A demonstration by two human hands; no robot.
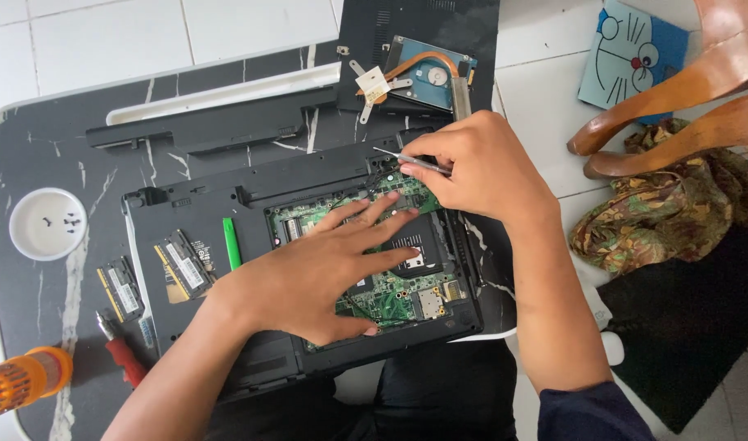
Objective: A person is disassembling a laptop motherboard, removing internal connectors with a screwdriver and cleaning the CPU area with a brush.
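The left hand [325, 273] is lying flat, fingers spread, on the green circuit board [390, 298] inside the opened laptop [194, 220] on the counter [31, 163]. Just beyond, the right hand [480, 167] is pinching a slim metal tool [406, 158], its shaft pointing left toward the board's far edge.

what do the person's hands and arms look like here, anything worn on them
Both hands are bare: no gloves, rings or watch show on the left hand or the right hand. The left forearm is uncovered as far as the picture's bottom edge. The right forearm is bare up to a dark navy sleeve pushed up near the elbow. The fingernails look short and unpainted.
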